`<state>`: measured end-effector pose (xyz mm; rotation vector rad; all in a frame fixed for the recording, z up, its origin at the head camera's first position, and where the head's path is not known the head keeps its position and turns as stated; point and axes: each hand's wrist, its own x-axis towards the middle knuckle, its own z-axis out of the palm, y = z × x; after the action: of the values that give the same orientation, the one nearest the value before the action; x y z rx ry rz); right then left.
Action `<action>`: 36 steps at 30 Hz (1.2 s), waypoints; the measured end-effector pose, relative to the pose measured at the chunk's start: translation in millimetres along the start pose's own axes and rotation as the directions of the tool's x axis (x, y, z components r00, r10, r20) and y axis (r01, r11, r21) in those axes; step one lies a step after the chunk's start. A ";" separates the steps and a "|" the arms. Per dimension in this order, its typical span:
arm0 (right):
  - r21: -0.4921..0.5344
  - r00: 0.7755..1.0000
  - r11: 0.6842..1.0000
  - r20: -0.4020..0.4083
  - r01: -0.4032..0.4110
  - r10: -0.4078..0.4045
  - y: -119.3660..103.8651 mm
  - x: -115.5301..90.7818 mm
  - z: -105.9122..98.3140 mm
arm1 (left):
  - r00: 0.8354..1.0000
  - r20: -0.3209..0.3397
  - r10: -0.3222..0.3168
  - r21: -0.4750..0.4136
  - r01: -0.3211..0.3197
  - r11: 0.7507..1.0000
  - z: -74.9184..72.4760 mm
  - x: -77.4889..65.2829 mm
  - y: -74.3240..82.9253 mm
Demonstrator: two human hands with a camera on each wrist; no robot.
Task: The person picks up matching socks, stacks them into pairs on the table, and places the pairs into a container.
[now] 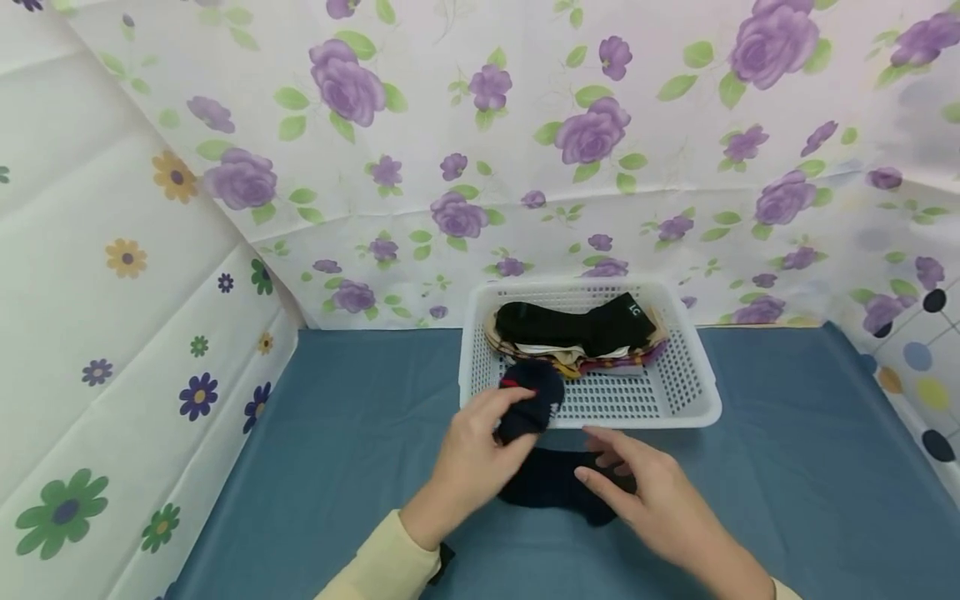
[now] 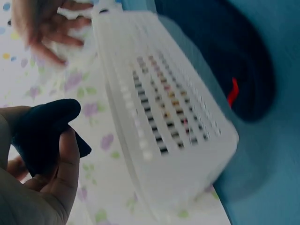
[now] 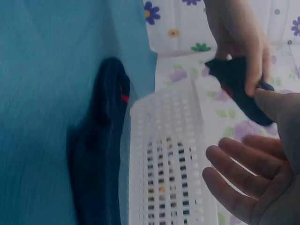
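My left hand (image 1: pixel 474 442) pinches a dark navy sock (image 1: pixel 542 390) with a red patch, bunched up over the basket's near rim. In the left wrist view, thumb and fingers press on the folded sock (image 2: pixel 44 133). A second navy sock (image 1: pixel 551 482) lies on the blue table just in front of the basket; its red patch shows in both wrist views. Above that sock's right end hovers my right hand (image 1: pixel 663 496), fingers spread and loosely bent, holding nothing. The right wrist view shows this hand (image 3: pixel 258 183) apart from the held sock.
A white perforated basket (image 1: pixel 705 408) stands at the back of the blue table (image 1: pixel 360 442). Inside it, a black sock (image 1: pixel 551 325) tops a stack of folded, patterned socks. Something small and black (image 1: pixel 444 560) lies beside the left sleeve. Flowered sheets (image 1: pixel 420 167) enclose the back and sides.
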<state>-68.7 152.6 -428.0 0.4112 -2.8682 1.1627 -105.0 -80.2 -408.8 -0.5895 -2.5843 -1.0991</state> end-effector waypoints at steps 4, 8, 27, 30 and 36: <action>0.103 0.999 0.995 -0.048 0.021 -0.016 -3.9 4.0 1.1 | 0.989 0.084 0.121 0.070 -0.127 0.989 10.7 -2.7 6.3; 0.173 0.991 0.984 -0.132 0.039 -0.016 -7.9 8.4 -2.3 | 0.966 0.163 0.202 0.086 -0.218 0.972 14.7 -3.9 8.5; 0.453 0.966 0.887 -0.258 0.087 0.037 -21.5 10.0 -19.0 | 0.980 0.197 0.009 -0.079 0.007 0.997 19.0 -1.5 8.0; 0.508 0.982 0.854 -0.189 0.114 -0.019 -13.5 9.9 -15.9 | 0.984 0.177 0.030 -0.199 0.006 0.980 18.8 1.0 9.0; 0.495 0.990 0.857 -0.066 0.141 -0.125 -9.3 12.5 -10.4 | 0.977 0.215 0.016 -0.497 0.095 0.863 4.8 8.7 28.1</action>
<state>-79.2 150.5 -412.7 0.5816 -2.4261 1.8584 -100.0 -56.7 -391.1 -0.8062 -2.4766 -1.8473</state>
